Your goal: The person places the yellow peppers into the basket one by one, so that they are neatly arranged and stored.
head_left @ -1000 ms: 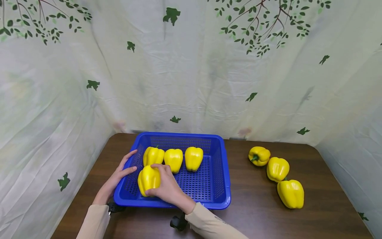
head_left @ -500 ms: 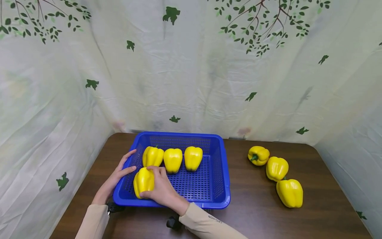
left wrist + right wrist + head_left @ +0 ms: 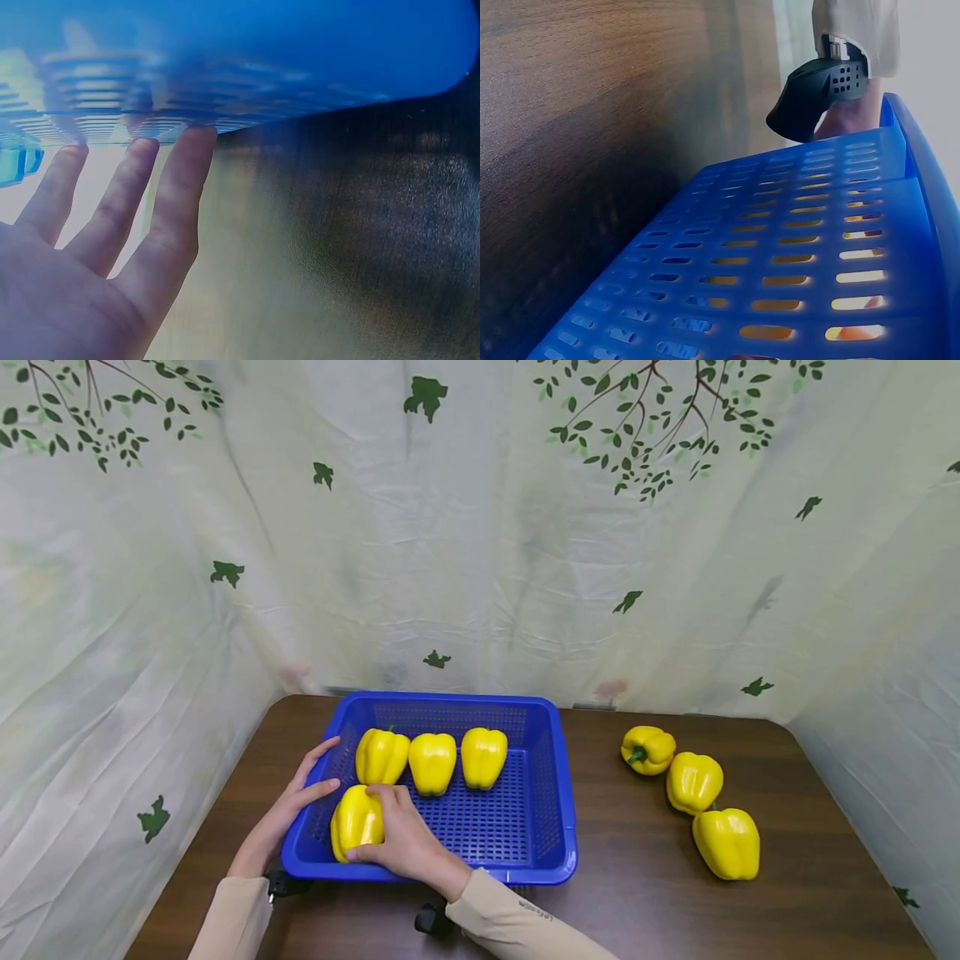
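A blue perforated plastic basket (image 3: 501, 827) stands on the table. My left hand (image 3: 288, 806) holds its left rim, with thumb and a finger over the edge. In the left wrist view, several left-hand fingers (image 3: 180, 202) touch the outer wall from below. My right hand (image 3: 408, 835) grips a yellow bell pepper (image 3: 351, 822) between thumb and fingers, in the basket's front left corner. Behind it, a row holds a left bell pepper (image 3: 382, 757), a middle one (image 3: 432, 763) and a right one (image 3: 483, 758). The right wrist view shows mostly the front wall (image 3: 780, 255); the right hand is hidden there.
On the brown table (image 3: 615, 893), right of the basket, lie three more yellow bell peppers: a far one (image 3: 648, 750), a middle one (image 3: 694, 783) and a near one (image 3: 727, 843). A pale cloth curtain (image 3: 495, 543) with leaf prints surrounds the table.
My right hand has moved the bell pepper left and slightly nearer, into the basket's front left corner. My left hand has stayed on the rim. The other peppers lie as before.
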The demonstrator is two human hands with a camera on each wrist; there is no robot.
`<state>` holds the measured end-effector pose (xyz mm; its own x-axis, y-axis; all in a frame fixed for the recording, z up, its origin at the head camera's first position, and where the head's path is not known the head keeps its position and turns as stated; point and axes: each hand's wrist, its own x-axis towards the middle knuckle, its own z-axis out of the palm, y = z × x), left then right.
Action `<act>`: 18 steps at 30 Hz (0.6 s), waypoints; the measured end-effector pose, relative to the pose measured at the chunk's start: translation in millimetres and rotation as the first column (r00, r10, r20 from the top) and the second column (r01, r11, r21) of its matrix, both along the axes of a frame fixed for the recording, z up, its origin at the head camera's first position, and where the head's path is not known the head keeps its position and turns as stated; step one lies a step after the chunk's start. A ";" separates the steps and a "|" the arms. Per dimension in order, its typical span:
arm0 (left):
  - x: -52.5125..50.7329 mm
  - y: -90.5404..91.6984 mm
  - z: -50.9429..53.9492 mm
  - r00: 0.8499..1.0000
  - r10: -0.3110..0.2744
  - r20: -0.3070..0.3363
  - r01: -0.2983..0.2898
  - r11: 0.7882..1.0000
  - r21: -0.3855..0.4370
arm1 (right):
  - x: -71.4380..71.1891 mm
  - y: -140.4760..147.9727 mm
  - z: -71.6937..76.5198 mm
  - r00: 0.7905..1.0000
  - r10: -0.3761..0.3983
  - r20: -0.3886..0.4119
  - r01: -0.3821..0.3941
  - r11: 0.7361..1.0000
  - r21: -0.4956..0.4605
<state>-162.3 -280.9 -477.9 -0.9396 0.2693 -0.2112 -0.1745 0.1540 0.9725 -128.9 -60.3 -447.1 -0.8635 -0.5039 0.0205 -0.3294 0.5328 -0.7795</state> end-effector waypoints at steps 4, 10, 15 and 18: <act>-0.6 -0.2 -0.3 1.000 0.004 -0.001 -0.004 1.000 0.002 | 0.4 0.7 1.5 1.000 -0.003 0.004 0.003 1.000 0.013; -2.3 0.0 -0.4 1.000 0.007 -0.010 -0.007 1.000 0.009 | 0.6 1.2 3.0 1.000 -0.023 -0.010 0.023 1.000 0.014; -2.2 -0.2 -0.1 1.000 0.001 -0.012 -0.001 1.000 0.022 | 0.6 4.1 2.6 0.999 -0.035 -0.005 0.035 0.999 -0.003; -1.8 -1.1 0.4 1.000 -0.005 -0.018 0.006 0.999 0.032 | 0.3 6.6 1.7 0.999 -0.033 0.001 0.033 0.999 -0.016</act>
